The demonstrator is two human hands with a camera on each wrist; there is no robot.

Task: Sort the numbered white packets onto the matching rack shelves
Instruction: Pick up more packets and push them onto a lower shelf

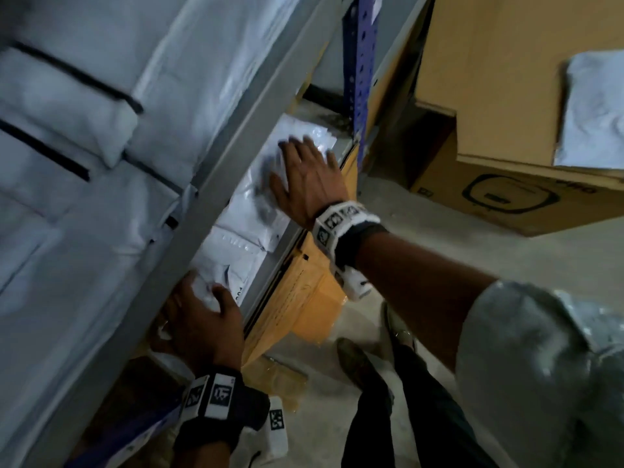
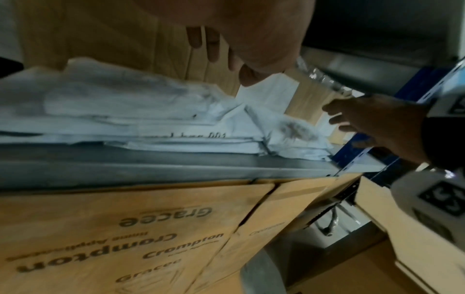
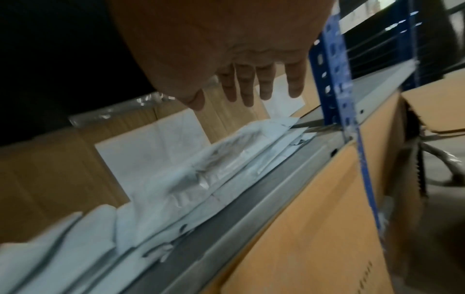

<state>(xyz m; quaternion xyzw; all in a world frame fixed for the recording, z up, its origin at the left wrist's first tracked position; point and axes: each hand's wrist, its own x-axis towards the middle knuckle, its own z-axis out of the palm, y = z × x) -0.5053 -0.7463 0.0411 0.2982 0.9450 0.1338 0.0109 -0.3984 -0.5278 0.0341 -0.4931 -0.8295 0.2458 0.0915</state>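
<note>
Progress: many crumpled white plastic packets (image 1: 236, 238) already on grey metal rack shelf (image 3: 254, 201) | my right hand (image 1: 312, 179) flat, fingers spread above them | my left hand (image 1: 206, 319) relaxed, empty | one white packet (image 1: 589, 111) left on cardboard box (image 1: 499, 79).

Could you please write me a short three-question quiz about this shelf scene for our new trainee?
1. True or false: the right hand lies with fingers spread over the white packets.
2. What stands under the grey shelf? A) cardboard boxes B) crates C) bins
3. What colour is the rack upright?

Key: 1 true; 2 A; 3 blue.
</note>
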